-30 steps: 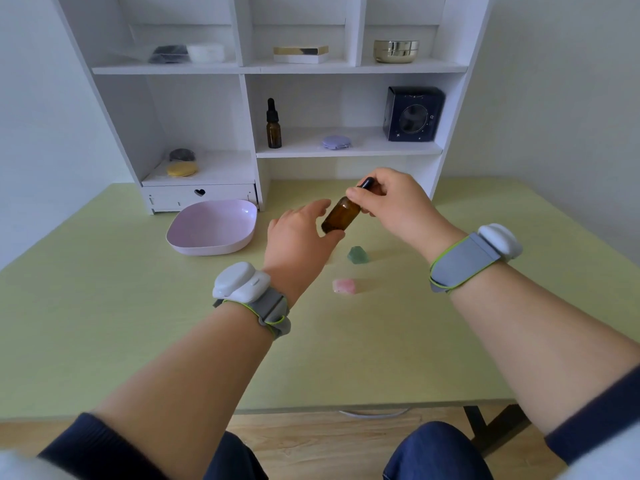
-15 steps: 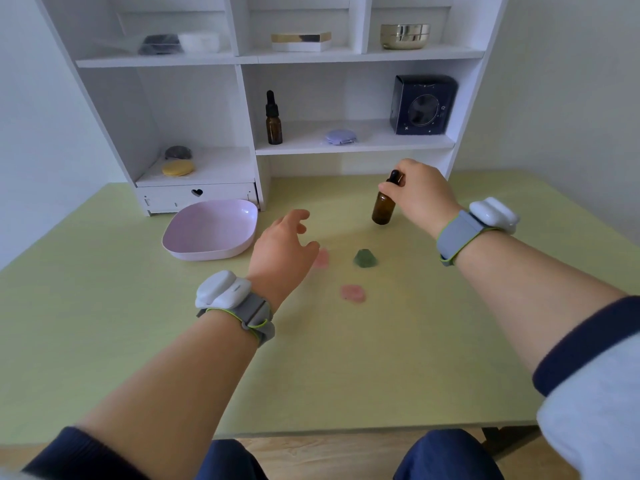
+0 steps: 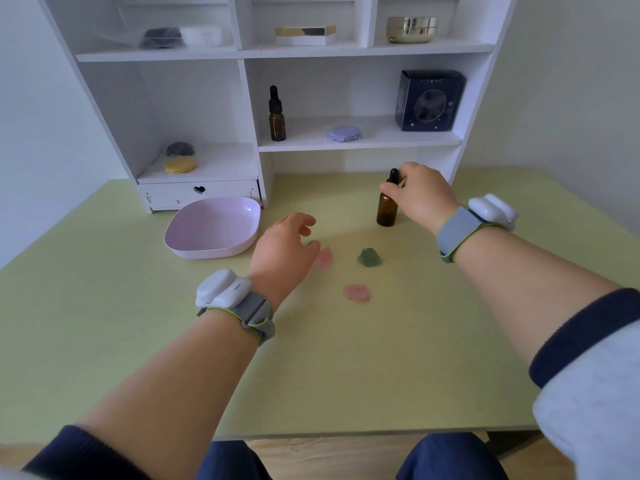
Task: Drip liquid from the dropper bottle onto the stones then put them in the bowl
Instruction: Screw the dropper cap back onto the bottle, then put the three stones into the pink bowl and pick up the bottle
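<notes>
Pale green surface (image 3: 346, 358), white shelf unit (image 3: 249, 98) at the back against a plain wall. Pink bowl (image 3: 194, 237) at back left of surface, just in front of shelf unit's heart-cutout drawer (image 3: 199, 194); nothing visible inside. Amber dropper bottle (image 3: 387, 211) standing upright on surface right of centre, long axis vertical, black dropper cap on top pointing up. Liquid level inside not readable.

Right hand (image 3: 420, 194) reaching forward from the right, palm down, fingertips pinched around the black cap of dropper bottle; bottle base on the surface. Grey wristband with white module (image 3: 491, 211) on right wrist.

Left hand (image 3: 282, 251) hovering low between bowl and stones, fingers loosely curled and spread, holding nothing. Same type of band on left wrist (image 3: 223, 289).

Three stones on surface, all outside the bowl: pink stone (image 3: 325, 258) just beside left hand's fingertips, partly hidden by them, contact not clear; green stone (image 3: 369, 257) to its right, pointed end up; second pink stone (image 3: 357, 293) nearer the camera, lying flat. Green stone sits between first pink stone and bottle, nearer side of bottle.

On shelf: second dropper bottle (image 3: 277, 114) upright, lilac disc (image 3: 345, 133), dark box (image 3: 429, 100), gold pot (image 3: 411, 29), yellow and dark discs (image 3: 180, 159) lower left.
</notes>
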Demonstrator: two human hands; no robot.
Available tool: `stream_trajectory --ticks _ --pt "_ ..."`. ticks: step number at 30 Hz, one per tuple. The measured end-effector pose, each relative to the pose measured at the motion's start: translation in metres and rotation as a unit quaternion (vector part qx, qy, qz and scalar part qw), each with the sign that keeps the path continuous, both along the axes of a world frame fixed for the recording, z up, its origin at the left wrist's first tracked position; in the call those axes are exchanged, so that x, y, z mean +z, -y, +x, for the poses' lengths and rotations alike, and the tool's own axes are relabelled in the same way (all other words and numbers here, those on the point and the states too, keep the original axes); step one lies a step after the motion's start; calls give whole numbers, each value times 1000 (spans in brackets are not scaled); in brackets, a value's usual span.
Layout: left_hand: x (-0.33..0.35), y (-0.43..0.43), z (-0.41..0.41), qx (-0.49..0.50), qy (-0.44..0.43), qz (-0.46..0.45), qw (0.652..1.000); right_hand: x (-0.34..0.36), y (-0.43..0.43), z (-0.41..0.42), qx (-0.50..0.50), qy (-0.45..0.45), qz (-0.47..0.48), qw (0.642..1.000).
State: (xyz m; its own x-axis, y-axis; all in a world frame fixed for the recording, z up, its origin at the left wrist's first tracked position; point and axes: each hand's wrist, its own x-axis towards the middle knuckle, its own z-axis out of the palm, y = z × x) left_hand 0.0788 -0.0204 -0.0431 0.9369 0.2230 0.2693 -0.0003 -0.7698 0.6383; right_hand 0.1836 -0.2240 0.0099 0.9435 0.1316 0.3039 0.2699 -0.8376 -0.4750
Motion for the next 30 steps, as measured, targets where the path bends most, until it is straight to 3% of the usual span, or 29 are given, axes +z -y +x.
stream_trajectory --ticks 9,15,30 --pt "7 -12 -12 60 60 79 993 -1 4 -18 -24 37 62 997" --pt "8 -30 -24 111 10 155 982 3 -3 -40 16 74 71 995" --pt "2 -37 -49 113 11 202 973 -16 2 -74 47 29 56 997"
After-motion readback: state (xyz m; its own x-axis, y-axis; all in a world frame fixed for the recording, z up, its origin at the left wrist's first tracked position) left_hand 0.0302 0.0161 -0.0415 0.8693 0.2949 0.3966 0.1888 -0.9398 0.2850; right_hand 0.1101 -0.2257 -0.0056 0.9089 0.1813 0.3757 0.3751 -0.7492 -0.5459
